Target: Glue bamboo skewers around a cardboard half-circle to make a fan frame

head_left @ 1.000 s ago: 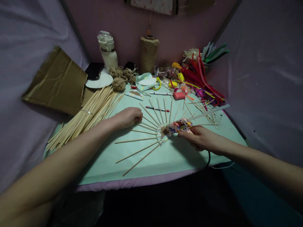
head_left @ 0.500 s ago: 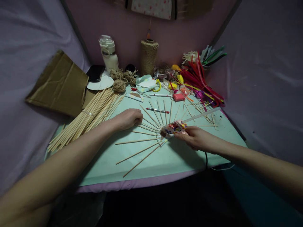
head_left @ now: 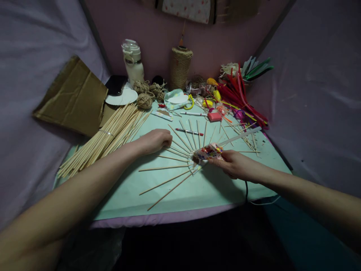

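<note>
Left hand [head_left: 156,140]: resting on the tabletop [head_left: 203,188], grip curling loosely over the upper-left sticks; I cannot tell whether it is pinching one
Right hand [head_left: 235,165]: grip clasping a patterned glue gun [head_left: 208,152]
Glue gun: pointing left, nozzle touching the hub of the fan of sticks [head_left: 165,183], mid-tabletop
Left edge: stick bundle [head_left: 109,137] lying diagonally

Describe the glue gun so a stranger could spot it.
Start at the green table and find the fan of skewers at its middle. The glue gun sits at the fan's hub, in the right hand; only it has colourful patterned wrapping and a long pale stick behind.
</note>
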Motion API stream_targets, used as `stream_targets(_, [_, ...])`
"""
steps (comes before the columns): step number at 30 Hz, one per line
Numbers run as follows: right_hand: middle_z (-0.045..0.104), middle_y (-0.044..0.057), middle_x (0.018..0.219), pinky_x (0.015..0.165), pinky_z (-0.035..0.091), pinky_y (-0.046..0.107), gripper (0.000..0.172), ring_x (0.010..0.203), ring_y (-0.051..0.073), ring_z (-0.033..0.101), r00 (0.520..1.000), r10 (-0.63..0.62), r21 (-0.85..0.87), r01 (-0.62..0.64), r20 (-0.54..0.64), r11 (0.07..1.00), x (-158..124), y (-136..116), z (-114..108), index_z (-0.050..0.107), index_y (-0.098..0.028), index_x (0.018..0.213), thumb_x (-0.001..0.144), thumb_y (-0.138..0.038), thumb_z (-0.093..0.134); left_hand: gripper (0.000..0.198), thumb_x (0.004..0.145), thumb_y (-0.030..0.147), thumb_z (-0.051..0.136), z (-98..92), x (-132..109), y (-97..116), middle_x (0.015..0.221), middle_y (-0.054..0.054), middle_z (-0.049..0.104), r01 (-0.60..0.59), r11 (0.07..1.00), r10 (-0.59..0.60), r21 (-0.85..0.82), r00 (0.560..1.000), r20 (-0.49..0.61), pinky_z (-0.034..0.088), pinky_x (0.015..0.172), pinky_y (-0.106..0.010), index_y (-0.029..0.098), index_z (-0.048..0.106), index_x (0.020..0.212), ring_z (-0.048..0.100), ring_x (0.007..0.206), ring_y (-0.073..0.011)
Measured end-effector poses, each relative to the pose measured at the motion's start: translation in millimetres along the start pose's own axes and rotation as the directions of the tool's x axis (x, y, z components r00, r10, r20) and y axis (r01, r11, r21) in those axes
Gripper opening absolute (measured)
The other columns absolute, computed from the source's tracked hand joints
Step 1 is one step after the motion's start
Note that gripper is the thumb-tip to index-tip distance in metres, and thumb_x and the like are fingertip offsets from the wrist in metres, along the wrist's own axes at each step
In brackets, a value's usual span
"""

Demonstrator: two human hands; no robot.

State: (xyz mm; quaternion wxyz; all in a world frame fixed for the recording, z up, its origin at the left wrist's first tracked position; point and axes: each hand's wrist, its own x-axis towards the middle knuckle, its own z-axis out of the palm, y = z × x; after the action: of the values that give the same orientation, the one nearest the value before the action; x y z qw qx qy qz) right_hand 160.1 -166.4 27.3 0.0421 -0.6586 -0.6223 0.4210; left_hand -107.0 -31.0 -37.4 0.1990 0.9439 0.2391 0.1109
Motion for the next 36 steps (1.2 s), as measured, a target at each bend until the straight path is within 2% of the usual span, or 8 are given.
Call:
stream_targets(6, [0.053,0.001,0.050,0.041,0.033,0.025,0.051,0.045,0.014,0.046,1.000,-0.022,-0.015,0.022,-0.012,1.000,1,2,1,0.066,-0.016,0.087,0.083,-0.062,0.046,0.018,0.072,0.008,0.045,0.8,0,-1,0.072,-0.004,0.057,-0.006,1.000,0.006,-0.009,1.000,-0.004,0.038,0.062,-0.023,0.014,0.061,0.066,0.051,0.065,-0.0132])
stream_targets(13, [0.053,0.002,0.050,0.043,0.034,0.026,0.049,0.047,0.015,0.046,1.000,-0.010,-0.080,0.009,-0.006,0.997,3,1,-1,0.064,-0.015,0.077,0.083,-0.061,0.045,0.017,0.072,0.007,0.046,-0.4,1,2,0.073,-0.004,0.058,-0.004,1.000,0.004,-0.008,1.000,-0.006,0.038,0.062,-0.023,0.015,0.061,0.067,0.051,0.065,-0.0131])
stream_targets(17, [0.063,0.005,0.066,0.052,0.040,0.026,0.046,0.060,0.017,0.055,0.992,-0.124,-0.129,0.123,0.000,0.984,6,2,-3,0.064,-0.017,0.081,0.084,-0.058,0.044,0.017,0.072,0.008,0.046,0.0,2,2,0.072,-0.004,0.058,-0.002,1.000,0.002,-0.006,1.000,-0.001,0.039,0.063,-0.023,0.014,0.061,0.066,0.052,0.066,-0.0136])
stream_targets(19, [0.063,0.005,0.067,0.055,0.041,0.027,0.045,0.063,0.018,0.057,0.989,-0.144,-0.150,0.146,0.023,0.978,8,0,-5,0.064,-0.017,0.079,0.085,-0.057,0.044,0.017,0.072,0.008,0.046,0.4,3,1,0.072,-0.004,0.057,0.002,1.000,-0.002,0.002,1.000,0.001,0.038,0.062,-0.023,0.014,0.061,0.066,0.052,0.066,-0.0135])
stream_targets(24, [0.052,0.003,0.051,0.048,0.035,0.027,0.048,0.051,0.016,0.049,0.996,-0.065,-0.238,0.076,0.055,0.968,7,-8,-8,0.057,-0.018,0.064,0.087,-0.056,0.040,0.018,0.072,0.008,0.046,1.4,2,0,0.072,-0.004,0.057,-0.002,1.000,0.002,0.006,1.000,-0.002,0.039,0.062,-0.023,0.014,0.062,0.066,0.052,0.065,-0.0134])
stream_targets(30, [0.045,0.000,0.050,0.046,0.031,0.026,0.042,0.048,0.013,0.041,0.995,-0.076,-0.271,0.092,0.068,0.958,8,-12,-7,0.047,-0.021,0.062,0.088,-0.053,0.039,0.017,0.073,0.008,0.047,3.6,1,-2,0.072,-0.004,0.058,-0.014,1.000,0.014,0.003,1.000,-0.014,0.038,0.062,-0.023,0.015,0.061,0.066,0.052,0.065,-0.0138])
stream_targets(36, [0.043,0.000,0.052,0.046,0.029,0.026,0.042,0.048,0.012,0.037,0.994,-0.082,-0.296,0.101,0.077,0.950,9,-12,-7,0.043,-0.021,0.059,0.088,-0.051,0.038,0.017,0.073,0.009,0.047,5.4,2,-4,0.073,-0.004,0.058,-0.005,1.000,0.005,0.006,1.000,-0.018,0.038,0.062,-0.023,0.015,0.061,0.066,0.052,0.066,-0.0141])
